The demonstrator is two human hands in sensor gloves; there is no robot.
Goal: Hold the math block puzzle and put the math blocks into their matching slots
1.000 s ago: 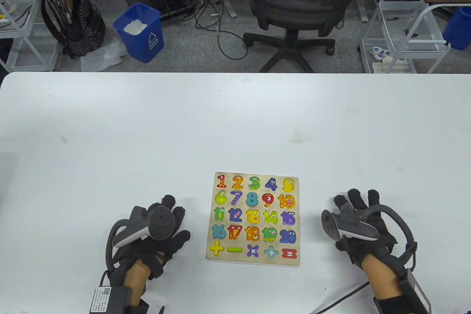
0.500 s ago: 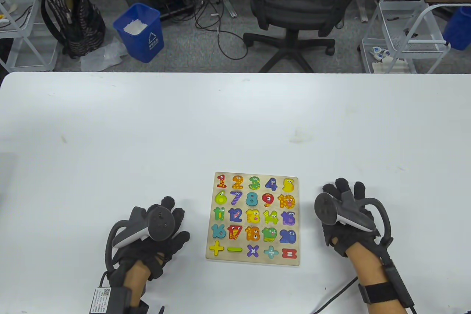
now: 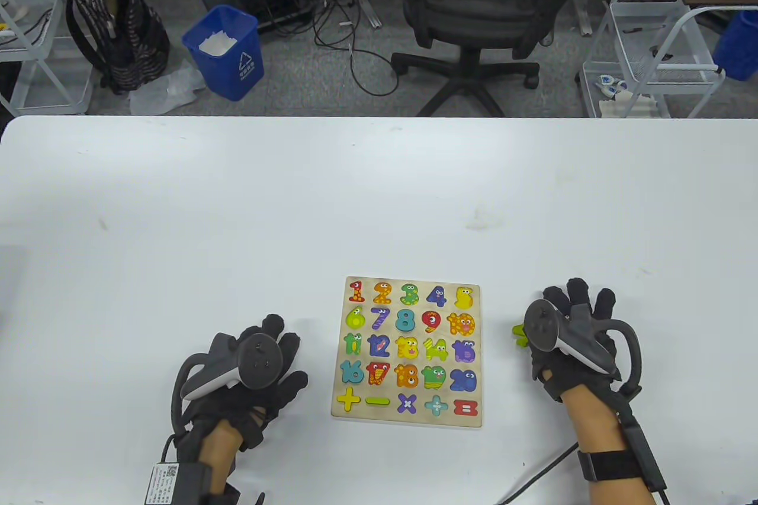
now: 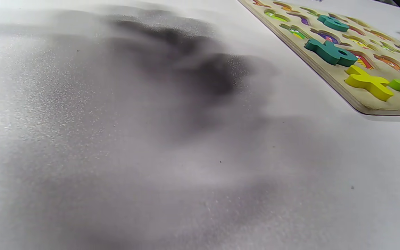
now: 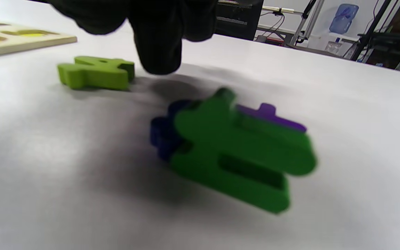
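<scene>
The wooden number puzzle board [image 3: 477, 306] lies flat near the table's front edge, with several coloured blocks seated in it; the teal 16 [image 4: 330, 52] and yellow plus [image 4: 368, 81] stand raised. My left hand [image 3: 278, 351] rests on the table left of the board, fingers spread, holding nothing. My right hand [image 3: 571, 315] hovers right of the board over loose blocks. In the right wrist view its fingers [image 5: 158, 38] hang above a light green block [image 5: 96, 73], a dark green block [image 5: 241, 152], a purple one [image 5: 269, 116] and a blue one [image 5: 160, 133]. It grips none.
The light green block also peeks out beside my right hand in the table view [image 3: 519, 334]. The board's corner [image 5: 30, 40] shows at the right wrist view's left. Beyond the table's far edge stand an office chair [image 3: 474, 2] and a blue bin [image 3: 228, 52].
My right hand has moved away from me along the board's right side, and the light green block now shows at its left. The left hand and the board have stayed still.
</scene>
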